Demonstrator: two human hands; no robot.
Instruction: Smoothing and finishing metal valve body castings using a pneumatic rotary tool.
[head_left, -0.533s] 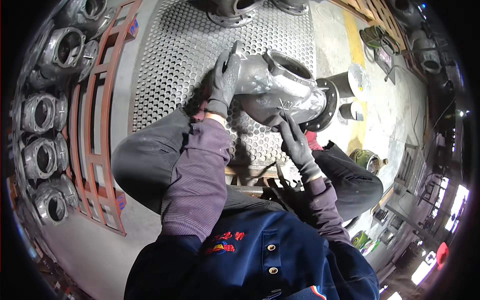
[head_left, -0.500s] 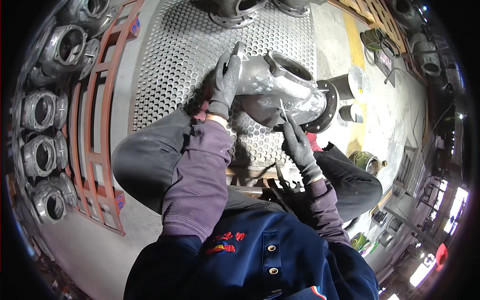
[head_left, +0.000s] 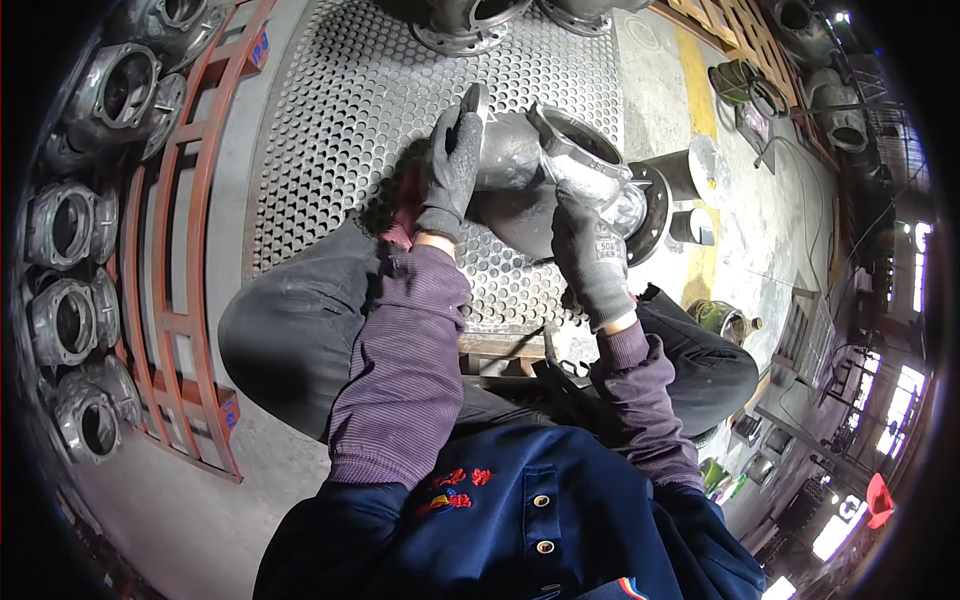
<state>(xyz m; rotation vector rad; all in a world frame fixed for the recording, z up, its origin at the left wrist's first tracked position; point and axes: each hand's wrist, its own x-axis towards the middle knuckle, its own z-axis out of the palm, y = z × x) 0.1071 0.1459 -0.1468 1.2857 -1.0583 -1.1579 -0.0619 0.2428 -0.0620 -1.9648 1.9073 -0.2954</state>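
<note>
A grey cast-metal valve body (head_left: 510, 212) lies on a perforated metal plate (head_left: 340, 110) in front of me. It has a round opening facing up, a flange at its left end and a dark round flange (head_left: 655, 212) at its right. My gloved left hand (head_left: 452, 172) is closed against the left flange, fingers pressed along its rim and thumb alongside. My gloved right hand (head_left: 588, 248) is curled over the casting just below the opening, its knuckles up. Its fingertips, and whatever is in them, are hidden from view.
Several similar castings (head_left: 72, 225) stand at the left beside a red metal rack (head_left: 175, 300). More flanged castings (head_left: 465, 35) sit at the plate's far edge. On the right are a grey cone-shaped piece (head_left: 690, 172), a short cylinder (head_left: 692, 227) and green-rimmed containers (head_left: 722, 320).
My right hand has moved forward and turned over onto the casting; the thin pale shape seen at its fingertips earlier is now hidden. My left hand stays at the left flange.
</note>
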